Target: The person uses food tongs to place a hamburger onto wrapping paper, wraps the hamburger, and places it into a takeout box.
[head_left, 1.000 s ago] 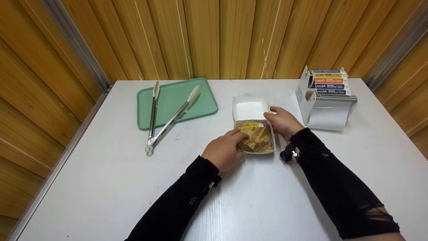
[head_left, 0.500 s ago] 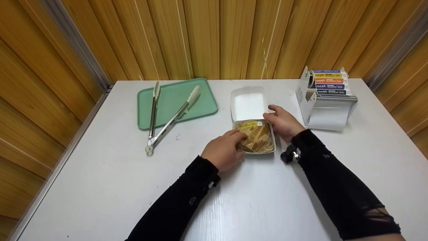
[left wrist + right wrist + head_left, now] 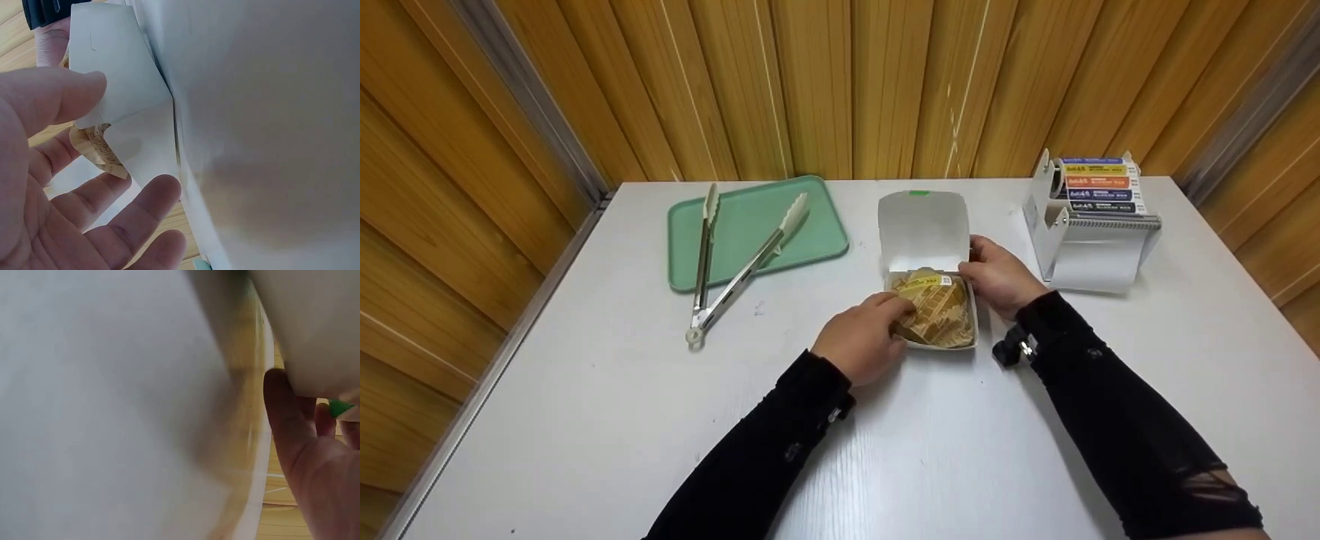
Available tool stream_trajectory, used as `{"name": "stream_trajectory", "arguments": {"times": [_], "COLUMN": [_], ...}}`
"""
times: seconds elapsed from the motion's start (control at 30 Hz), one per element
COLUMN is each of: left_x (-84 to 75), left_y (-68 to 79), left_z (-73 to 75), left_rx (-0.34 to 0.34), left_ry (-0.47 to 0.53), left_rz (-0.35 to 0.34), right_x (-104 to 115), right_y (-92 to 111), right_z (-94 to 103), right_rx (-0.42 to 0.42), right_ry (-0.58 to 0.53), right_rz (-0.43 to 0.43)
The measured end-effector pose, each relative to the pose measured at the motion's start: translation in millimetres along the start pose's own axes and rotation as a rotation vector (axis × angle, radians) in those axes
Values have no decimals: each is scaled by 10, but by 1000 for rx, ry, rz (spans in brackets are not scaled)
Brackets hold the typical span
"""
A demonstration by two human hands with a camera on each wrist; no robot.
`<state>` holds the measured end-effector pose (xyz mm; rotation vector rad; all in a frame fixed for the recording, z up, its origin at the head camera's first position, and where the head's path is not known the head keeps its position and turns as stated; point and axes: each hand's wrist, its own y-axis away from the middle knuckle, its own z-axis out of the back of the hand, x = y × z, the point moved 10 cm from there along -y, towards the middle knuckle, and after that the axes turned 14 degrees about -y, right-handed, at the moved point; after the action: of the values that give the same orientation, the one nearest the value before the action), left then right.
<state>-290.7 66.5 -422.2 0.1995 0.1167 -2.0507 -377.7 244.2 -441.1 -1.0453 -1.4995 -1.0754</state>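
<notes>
A white cardboard burger box (image 3: 924, 229) sits on the table in the head view, its lid raised and tilted back with a green mark at the top edge. Inside lies a burger in brown printed wrapping paper (image 3: 941, 311) with a yellow label (image 3: 921, 283). My left hand (image 3: 864, 337) grips the box's left side, fingertips over the rim against the wrapping. In the left wrist view its thumb (image 3: 84, 93) lies along the box wall (image 3: 121, 62). My right hand (image 3: 1000, 277) holds the rear right corner by the lid hinge, thumb at the side, other fingers partly hidden behind the lid.
Behind and left, a green tray (image 3: 750, 232) has spread metal tongs (image 3: 739, 277) lying across it, their handle end on the white table (image 3: 585, 420). At the back right stands a white label dispenser (image 3: 1099, 225) with several coloured rolls. Wood-look panels (image 3: 810, 90) wall the back.
The box lid has swung up from lying back to a steeper stance, showing its green mark. My right hand has shifted slightly right with it. The left hand stays almost still.
</notes>
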Motion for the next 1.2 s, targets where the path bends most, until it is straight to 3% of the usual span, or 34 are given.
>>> {"name": "stream_trajectory", "arguments": {"times": [0.2, 0.37, 0.63, 0.97, 1.2], "left_x": [-7, -28, 14, 193, 159], "left_y": [7, 18, 25, 27, -15], "left_z": [1, 12, 30, -11, 23], "left_rx": [-5, -12, -24, -15, -45], "left_ry": [-25, -25, 8, 248, 275], "left_rz": [3, -6, 49, 217, 160], "right_x": [126, 119, 87, 40, -33], "right_y": [115, 245, 495, 721, 761], "right_z": [-53, -10, -2, -105, -198], "right_rx": [45, 74, 88, 124, 143], "right_ry": [240, 394, 384, 482, 515], "right_rz": [114, 84, 56, 35, -4]}}
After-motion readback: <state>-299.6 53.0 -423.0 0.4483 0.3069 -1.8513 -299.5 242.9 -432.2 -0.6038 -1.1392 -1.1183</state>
